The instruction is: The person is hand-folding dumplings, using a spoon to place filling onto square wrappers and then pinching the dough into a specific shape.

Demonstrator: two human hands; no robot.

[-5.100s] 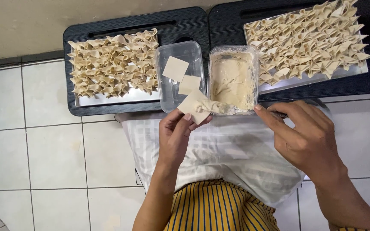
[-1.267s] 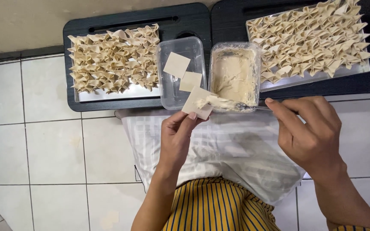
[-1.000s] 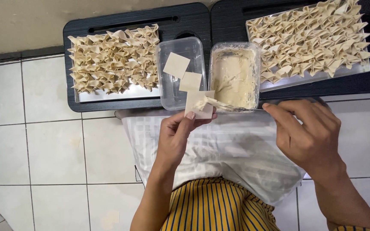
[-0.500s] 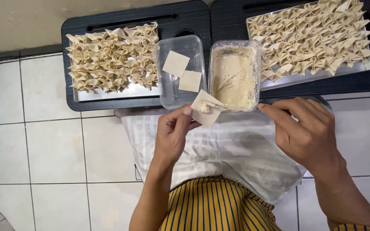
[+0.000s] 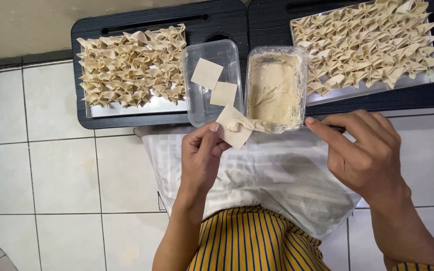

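While our left hand (image 5: 202,160) pinches one square wrapper (image 5: 234,131) dabbed with paste, our right hand (image 5: 365,150) curls its fingers shut; two clear tubs (image 5: 216,52) and two trays (image 5: 126,108) of folded dumplings sit ahead.

I am getting bright, even, soft light with faint shadows under the hands, mild glare showing on the clear tub (image 5: 212,83) toward 12 o'clock, focus holding sharp throughout, edges bending slightly.

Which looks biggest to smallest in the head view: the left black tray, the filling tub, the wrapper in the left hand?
1. Left black tray
2. Filling tub
3. Wrapper in the left hand, smallest though nearer the camera.
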